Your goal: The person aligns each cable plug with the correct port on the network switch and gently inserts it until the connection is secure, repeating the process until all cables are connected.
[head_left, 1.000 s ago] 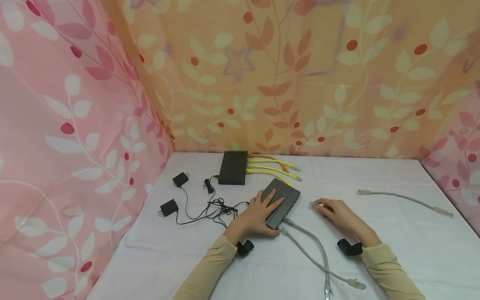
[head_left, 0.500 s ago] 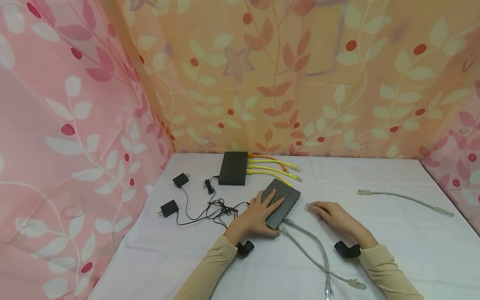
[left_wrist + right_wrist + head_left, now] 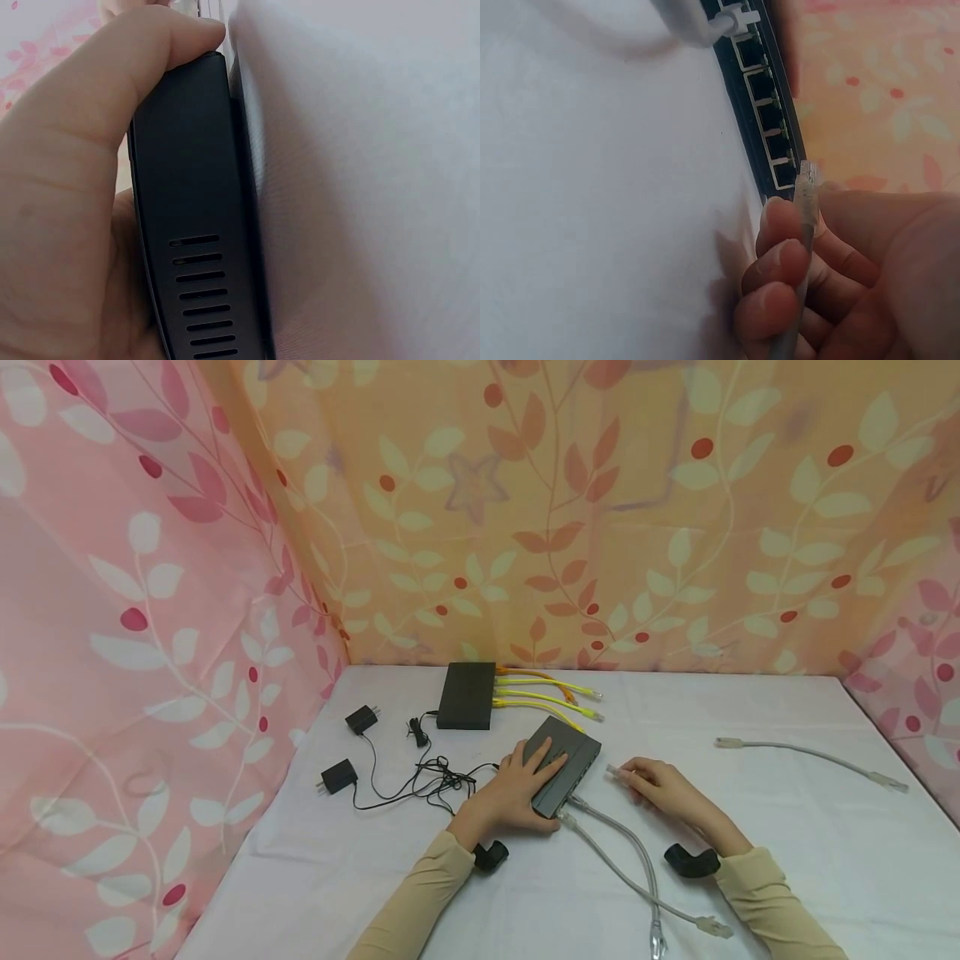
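Observation:
My left hand (image 3: pixel 517 792) holds a dark network switch (image 3: pixel 564 760), fingers spread over its top and thumb bent at the near corner. The left wrist view shows the thumb along the switch's slotted side (image 3: pixel 191 157). To the right, my right hand (image 3: pixel 663 789) pinches a grey network cable (image 3: pixel 805 202) close behind its clear plug (image 3: pixel 613 770). In the right wrist view that plug overlaps the end of the row of ports (image 3: pixel 769 112), several of them unfilled. Two grey network cables (image 3: pixel 622 839) run from the switch's port side toward the front.
A second black switch (image 3: pixel 467 697) with yellow cables (image 3: pixel 547 693) and an orange one stands at the back. Power adapters (image 3: pixel 339 775) and tangled black cords (image 3: pixel 438 781) lie at left. A loose grey cable (image 3: pixel 810 753) lies at right; patterned cloth (image 3: pixel 585 527) hangs behind.
My right hand has moved a little left with the cable plug, closer to the switch's ports. The left hand and the switch have stayed in place.

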`<state>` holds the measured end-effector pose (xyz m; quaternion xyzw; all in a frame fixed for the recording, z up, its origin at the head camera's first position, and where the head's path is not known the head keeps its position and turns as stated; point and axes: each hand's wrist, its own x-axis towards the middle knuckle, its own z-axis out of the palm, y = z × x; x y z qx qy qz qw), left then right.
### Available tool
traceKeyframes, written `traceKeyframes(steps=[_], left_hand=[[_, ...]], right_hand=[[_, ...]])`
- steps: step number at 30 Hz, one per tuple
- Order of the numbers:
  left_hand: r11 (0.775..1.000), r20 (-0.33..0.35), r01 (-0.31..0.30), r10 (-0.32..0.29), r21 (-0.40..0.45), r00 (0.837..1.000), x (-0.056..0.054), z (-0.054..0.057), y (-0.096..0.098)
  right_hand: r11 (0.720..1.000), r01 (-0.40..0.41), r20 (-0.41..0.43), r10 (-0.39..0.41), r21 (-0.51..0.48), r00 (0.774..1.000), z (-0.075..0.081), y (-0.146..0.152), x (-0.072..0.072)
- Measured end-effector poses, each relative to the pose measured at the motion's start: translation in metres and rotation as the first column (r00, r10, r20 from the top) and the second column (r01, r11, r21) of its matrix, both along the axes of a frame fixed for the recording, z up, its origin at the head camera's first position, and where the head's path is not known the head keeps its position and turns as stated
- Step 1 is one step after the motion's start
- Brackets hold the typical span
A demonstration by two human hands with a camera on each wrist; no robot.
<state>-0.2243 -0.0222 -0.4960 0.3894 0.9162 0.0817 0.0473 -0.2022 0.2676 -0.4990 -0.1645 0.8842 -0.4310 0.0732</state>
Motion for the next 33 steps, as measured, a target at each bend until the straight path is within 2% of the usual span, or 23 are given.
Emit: traceKeyframes(steps=[16, 23, 27, 33], left_hand=[[1.000, -0.006, -0.004, 0.004, 0.004, 1.000, -0.001, -0.002, 0.001], [1.000, -0.003, -0.012, 0.012, 0.002, 1.000, -0.002, -0.003, 0.001], [1.000, -0.007, -0.014, 0.014, -0.003, 1.000, -0.001, -0.002, 0.002], [1.000, -0.003, -0.017, 0.017, -0.006, 1.000, -0.001, -0.001, 0.001]], right_hand=[[0.994, -0.042, 0.066, 0.049, -0.100, 0.997, -0.001, -0.015, 0.003], [0.993, -0.024, 0.078, 0.033, -0.112, 0.996, -0.004, -0.021, 0.004], [0.994, -0.014, 0.041, 0.018, -0.104, 0.999, -0.004, -0.024, 0.004], [1.000, 0.001, -0.066, -0.002, -0.026, 0.998, -0.004, -0.029, 0.006]])
